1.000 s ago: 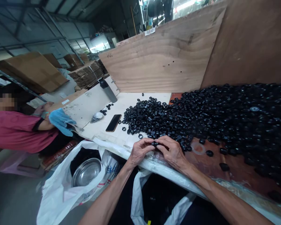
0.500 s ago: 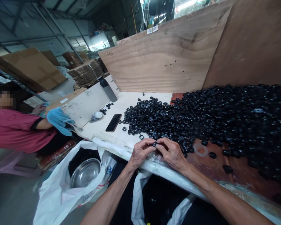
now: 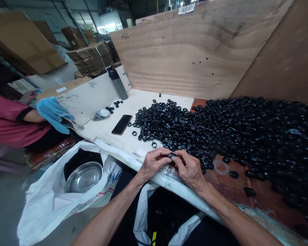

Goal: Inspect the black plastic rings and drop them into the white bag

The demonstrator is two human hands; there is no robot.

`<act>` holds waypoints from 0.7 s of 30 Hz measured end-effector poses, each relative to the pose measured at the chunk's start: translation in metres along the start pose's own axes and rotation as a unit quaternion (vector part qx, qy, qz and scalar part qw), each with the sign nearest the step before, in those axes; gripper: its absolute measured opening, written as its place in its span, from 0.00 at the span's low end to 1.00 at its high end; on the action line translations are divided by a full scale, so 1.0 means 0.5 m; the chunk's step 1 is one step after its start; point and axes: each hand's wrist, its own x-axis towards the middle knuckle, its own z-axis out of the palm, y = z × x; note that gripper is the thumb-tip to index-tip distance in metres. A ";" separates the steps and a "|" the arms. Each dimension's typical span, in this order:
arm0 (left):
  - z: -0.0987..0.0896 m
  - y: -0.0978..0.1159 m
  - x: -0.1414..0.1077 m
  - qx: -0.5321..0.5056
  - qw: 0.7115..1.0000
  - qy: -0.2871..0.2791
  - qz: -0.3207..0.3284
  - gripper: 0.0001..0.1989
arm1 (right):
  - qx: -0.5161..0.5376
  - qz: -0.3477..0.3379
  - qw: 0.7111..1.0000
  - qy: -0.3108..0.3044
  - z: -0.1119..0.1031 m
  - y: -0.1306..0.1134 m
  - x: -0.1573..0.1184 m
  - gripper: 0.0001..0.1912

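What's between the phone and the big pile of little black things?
A couple of loose black rings lie on the pale tabletop between the phone and the black pile. The head view shows it.

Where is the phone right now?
In the head view, the phone lies left of centre on the pale board, between the plastic bag and the black rings.
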 end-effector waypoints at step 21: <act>0.003 0.010 0.000 0.025 0.999 -0.004 0.024 0.08 | -0.010 -0.001 0.998 -0.056 -0.005 0.003 0.002 0.11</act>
